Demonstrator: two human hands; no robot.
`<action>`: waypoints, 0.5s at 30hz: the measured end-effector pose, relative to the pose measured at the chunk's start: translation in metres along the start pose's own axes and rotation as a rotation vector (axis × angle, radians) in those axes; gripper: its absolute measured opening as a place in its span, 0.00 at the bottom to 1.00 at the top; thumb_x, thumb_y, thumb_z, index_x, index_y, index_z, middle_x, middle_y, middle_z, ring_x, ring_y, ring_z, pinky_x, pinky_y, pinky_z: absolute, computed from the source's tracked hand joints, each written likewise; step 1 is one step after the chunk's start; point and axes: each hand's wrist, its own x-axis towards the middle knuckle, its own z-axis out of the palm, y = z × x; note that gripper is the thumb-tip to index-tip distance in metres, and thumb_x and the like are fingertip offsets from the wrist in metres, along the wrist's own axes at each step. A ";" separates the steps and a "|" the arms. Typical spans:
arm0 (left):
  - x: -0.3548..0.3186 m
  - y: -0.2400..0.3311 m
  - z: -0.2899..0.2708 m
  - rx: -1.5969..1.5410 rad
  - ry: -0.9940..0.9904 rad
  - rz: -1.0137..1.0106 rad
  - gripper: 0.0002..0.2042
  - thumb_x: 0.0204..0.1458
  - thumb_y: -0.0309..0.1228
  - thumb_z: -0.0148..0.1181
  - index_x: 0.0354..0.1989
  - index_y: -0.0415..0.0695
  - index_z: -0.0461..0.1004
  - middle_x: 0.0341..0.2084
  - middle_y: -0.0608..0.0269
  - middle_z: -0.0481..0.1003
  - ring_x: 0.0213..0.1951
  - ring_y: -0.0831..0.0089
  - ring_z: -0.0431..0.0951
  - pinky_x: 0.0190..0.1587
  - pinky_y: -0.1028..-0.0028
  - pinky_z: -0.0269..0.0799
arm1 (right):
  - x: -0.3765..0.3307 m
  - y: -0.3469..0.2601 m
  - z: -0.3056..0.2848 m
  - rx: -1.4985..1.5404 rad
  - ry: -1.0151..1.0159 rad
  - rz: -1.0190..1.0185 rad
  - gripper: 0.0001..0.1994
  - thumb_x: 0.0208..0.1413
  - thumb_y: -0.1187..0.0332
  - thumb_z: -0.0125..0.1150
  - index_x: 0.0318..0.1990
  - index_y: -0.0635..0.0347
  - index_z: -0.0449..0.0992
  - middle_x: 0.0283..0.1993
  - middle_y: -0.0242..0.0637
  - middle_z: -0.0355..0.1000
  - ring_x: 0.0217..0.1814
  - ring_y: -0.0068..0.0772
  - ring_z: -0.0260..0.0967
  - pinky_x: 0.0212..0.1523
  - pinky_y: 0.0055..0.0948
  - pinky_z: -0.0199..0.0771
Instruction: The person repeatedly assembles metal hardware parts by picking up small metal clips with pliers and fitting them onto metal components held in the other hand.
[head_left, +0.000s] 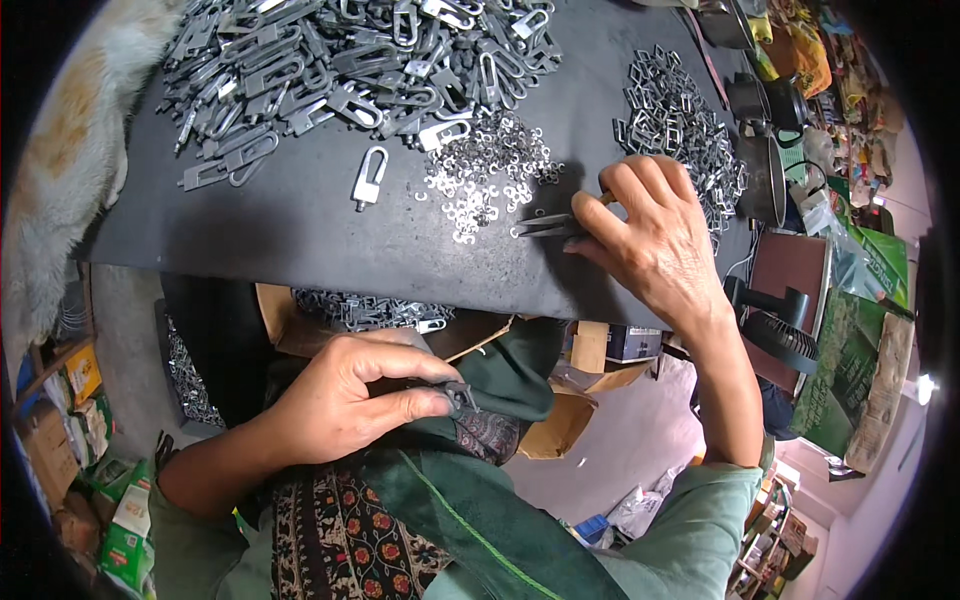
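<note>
My left hand (345,405) is below the table's near edge, pinching a small dark metal part (463,396) between thumb and forefinger; the fingers partly hide its shape. Over the table, my right hand (655,240) grips slim-nosed pliers (545,228), their handles mostly covered by my fingers. A tiny C-shaped clip (515,232) lies at the plier tips; whether they pinch it I cannot tell. Just left of the tips spreads a heap of bright C-shaped clips (480,170). One loop-topped metal piece (369,180) lies apart, left of that heap.
A large pile of loop-topped metal pieces (330,65) covers the table's far left. Small dark metal frames (680,120) are heaped at the right. A cat (70,150) is along the left edge. Below the table sits an open carton (275,312) with metal parts; a fan (780,338) stands right.
</note>
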 end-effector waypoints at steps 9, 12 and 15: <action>0.001 0.001 -0.002 0.018 0.027 0.024 0.10 0.52 0.27 0.67 0.41 0.36 0.79 0.29 0.62 0.77 0.32 0.76 0.75 0.36 0.75 0.69 | 0.009 0.002 -0.007 -0.013 -0.030 -0.069 0.15 0.46 0.57 0.66 0.37 0.51 0.69 0.37 0.33 0.62 0.44 0.35 0.64 0.51 0.37 0.63; 0.000 0.005 -0.002 0.040 0.065 0.015 0.10 0.53 0.27 0.66 0.41 0.37 0.79 0.29 0.62 0.77 0.32 0.77 0.75 0.37 0.76 0.69 | 0.007 0.001 -0.007 -0.002 -0.029 -0.064 0.15 0.45 0.57 0.66 0.36 0.52 0.70 0.35 0.33 0.62 0.42 0.35 0.64 0.46 0.36 0.64; 0.003 0.012 -0.003 -0.021 0.103 -0.021 0.10 0.54 0.28 0.65 0.42 0.37 0.78 0.30 0.62 0.77 0.34 0.80 0.75 0.39 0.77 0.69 | 0.004 -0.009 -0.011 0.055 0.004 -0.047 0.16 0.43 0.57 0.67 0.34 0.54 0.70 0.32 0.33 0.62 0.37 0.36 0.64 0.40 0.35 0.64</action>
